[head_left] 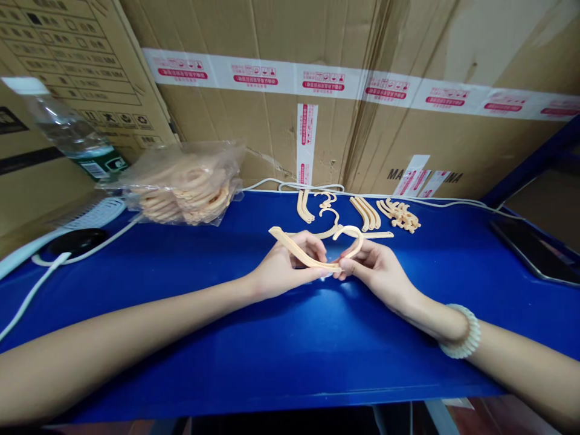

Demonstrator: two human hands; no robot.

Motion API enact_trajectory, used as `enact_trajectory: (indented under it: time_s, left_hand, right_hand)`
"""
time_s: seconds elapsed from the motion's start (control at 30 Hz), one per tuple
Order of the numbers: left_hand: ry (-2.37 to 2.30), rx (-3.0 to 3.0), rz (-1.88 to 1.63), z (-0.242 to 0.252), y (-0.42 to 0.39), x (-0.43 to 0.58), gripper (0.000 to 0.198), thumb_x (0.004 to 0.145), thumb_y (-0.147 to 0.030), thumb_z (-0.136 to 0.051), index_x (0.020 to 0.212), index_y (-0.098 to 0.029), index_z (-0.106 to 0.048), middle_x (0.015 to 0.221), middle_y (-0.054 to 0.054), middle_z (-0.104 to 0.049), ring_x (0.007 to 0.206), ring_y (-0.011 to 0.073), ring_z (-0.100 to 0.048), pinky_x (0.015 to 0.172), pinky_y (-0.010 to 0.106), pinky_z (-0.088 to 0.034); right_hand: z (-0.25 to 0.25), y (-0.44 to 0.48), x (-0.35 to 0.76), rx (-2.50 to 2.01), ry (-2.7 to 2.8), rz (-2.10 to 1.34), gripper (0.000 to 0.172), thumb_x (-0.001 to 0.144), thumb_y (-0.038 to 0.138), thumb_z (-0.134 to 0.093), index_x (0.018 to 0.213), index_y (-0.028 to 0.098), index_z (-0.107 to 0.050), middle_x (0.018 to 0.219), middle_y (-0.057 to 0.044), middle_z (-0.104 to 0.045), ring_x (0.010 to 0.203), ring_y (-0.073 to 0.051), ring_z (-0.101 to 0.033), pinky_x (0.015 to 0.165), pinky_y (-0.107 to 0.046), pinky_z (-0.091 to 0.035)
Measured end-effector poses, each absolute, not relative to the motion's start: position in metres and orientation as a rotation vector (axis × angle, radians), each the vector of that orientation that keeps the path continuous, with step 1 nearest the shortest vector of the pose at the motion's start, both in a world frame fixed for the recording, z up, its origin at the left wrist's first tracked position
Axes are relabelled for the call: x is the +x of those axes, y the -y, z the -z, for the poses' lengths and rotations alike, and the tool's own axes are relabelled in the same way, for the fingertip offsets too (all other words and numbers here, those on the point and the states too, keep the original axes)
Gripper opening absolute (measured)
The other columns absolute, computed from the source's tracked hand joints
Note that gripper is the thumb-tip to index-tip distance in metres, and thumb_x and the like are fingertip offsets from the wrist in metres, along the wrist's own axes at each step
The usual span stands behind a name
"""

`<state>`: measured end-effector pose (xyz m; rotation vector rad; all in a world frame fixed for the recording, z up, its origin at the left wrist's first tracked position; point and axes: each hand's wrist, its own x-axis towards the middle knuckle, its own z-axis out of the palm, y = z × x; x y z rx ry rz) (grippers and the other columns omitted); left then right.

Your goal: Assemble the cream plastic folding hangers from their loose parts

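Between my two hands, above the blue table [290,356], are beige plastic hanger parts. My left hand [285,266] is closed on a curved hanger arm [294,249], its free end pointing up to the left. My right hand [380,269] pinches the base of a hanger hook [357,238], which curls upward. The hook and the arm meet at my fingertips; whether they are joined I cannot tell. Just behind my hands lies a hanger [378,234] with its own hook, partly hidden. Farther back are loose arms [365,213], more hooks [327,198] and a pile of small parts [401,215].
At the left sit a clear bag of beige parts [194,187], a water bottle [75,130], a black round object [77,241] and a white cable [31,296]. Cardboard boxes [254,127] wall off the back. A dark phone [534,251] lies at the right.
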<state>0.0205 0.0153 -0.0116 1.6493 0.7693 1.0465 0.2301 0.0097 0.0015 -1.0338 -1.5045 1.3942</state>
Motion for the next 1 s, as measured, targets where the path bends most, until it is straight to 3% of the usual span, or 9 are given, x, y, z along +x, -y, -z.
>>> enact_trajectory:
  time_s: [0.2, 0.33, 0.43, 0.53, 0.63, 0.73, 0.8, 1.0]
  left_hand:
    - [-0.835, 1.43, -1.122, 0.016, -0.018, 0.022, 0.042, 0.071, -0.02, -0.082, 0.103, -0.017, -0.055, 0.084, 0.001, -0.069, 0.082, 0.017, -0.07, 0.077, 0.031, -0.057]
    - [-0.83, 1.396, -1.103, 0.019, -0.018, 0.024, 0.051, 0.072, -0.019, -0.081, 0.113, -0.018, -0.051, 0.086, 0.003, -0.073, 0.083, 0.0188, -0.073, 0.079, 0.033, -0.058]
    - [-0.791, 1.385, -1.005, 0.02, -0.016, 0.026, 0.049, 0.072, -0.02, -0.081, 0.11, -0.019, -0.05, 0.086, 0.003, -0.075, 0.083, 0.0202, -0.075, 0.08, 0.034, -0.058]
    - [-0.823, 1.366, -1.012, 0.018, -0.016, 0.025, 0.041, 0.071, -0.02, -0.082, 0.099, -0.018, -0.053, 0.083, 0.003, -0.075, 0.081, 0.0197, -0.075, 0.078, 0.033, -0.058]
    - [-0.889, 1.357, -1.051, 0.015, -0.017, 0.023, 0.035, 0.07, -0.02, -0.083, 0.094, -0.016, -0.057, 0.082, 0.002, -0.075, 0.08, 0.0192, -0.074, 0.077, 0.032, -0.058]
    - [-0.89, 1.353, -1.075, 0.013, -0.018, 0.022, 0.032, 0.07, -0.02, -0.082, 0.092, -0.016, -0.06, 0.084, 0.004, -0.076, 0.083, 0.0206, -0.075, 0.079, 0.033, -0.058]
    - [-0.879, 1.339, -1.093, 0.013, -0.018, 0.022, 0.03, 0.07, -0.02, -0.082, 0.09, -0.016, -0.06, 0.085, 0.004, -0.077, 0.084, 0.021, -0.075, 0.079, 0.033, -0.058]
    - [-0.883, 1.281, -1.11, 0.013, -0.017, 0.023, 0.031, 0.068, -0.02, -0.085, 0.089, -0.014, -0.062, 0.085, 0.006, -0.077, 0.079, 0.0181, -0.074, 0.076, 0.031, -0.058]
  right_hand:
    - [-0.004, -0.014, 0.231, -1.078, 1.642, -1.137, 0.026, 0.07, 0.041, -0.084, 0.07, 0.02, -0.069, 0.078, -0.003, -0.072, 0.071, -0.017, -0.066, 0.066, -0.03, -0.057]
    - [-0.002, -0.014, 0.227, -1.078, 1.632, -1.191, 0.028, 0.068, 0.045, -0.084, 0.07, 0.02, -0.07, 0.068, -0.001, -0.069, 0.054, -0.013, -0.058, 0.052, -0.028, -0.052]
    - [-0.002, -0.013, 0.223, -1.04, 1.639, -1.279, 0.029, 0.068, 0.045, -0.085, 0.071, 0.019, -0.07, 0.067, -0.002, -0.069, 0.051, -0.012, -0.057, 0.051, -0.028, -0.053]
    - [-0.008, -0.021, 0.23, -1.006, 1.678, -1.269, 0.032, 0.074, 0.047, -0.08, 0.088, 0.019, -0.074, 0.07, -0.003, -0.071, 0.056, -0.014, -0.061, 0.055, -0.029, -0.055]
    - [-0.018, -0.045, 0.255, -1.051, 1.741, -0.912, 0.037, 0.089, 0.05, -0.063, 0.108, 0.02, -0.073, 0.082, -0.006, -0.073, 0.069, -0.018, -0.065, 0.061, -0.033, -0.056]
    - [-0.025, -0.078, 0.289, -1.121, 2.109, -0.261, 0.024, 0.089, 0.038, -0.064, 0.101, 0.022, -0.077, 0.093, -0.01, -0.073, 0.087, -0.026, -0.064, 0.082, -0.045, -0.053]
    - [-0.023, -0.096, 0.306, -1.098, 2.318, -0.01, 0.021, 0.089, 0.029, -0.062, 0.098, 0.022, -0.079, 0.099, -0.012, -0.072, 0.096, -0.03, -0.06, 0.089, -0.051, -0.049]
    - [-0.01, -0.114, 0.314, -1.047, 2.529, -0.008, 0.02, 0.088, 0.023, -0.06, 0.093, 0.021, -0.08, 0.098, -0.012, -0.068, 0.093, -0.028, -0.059, 0.089, -0.048, -0.047]
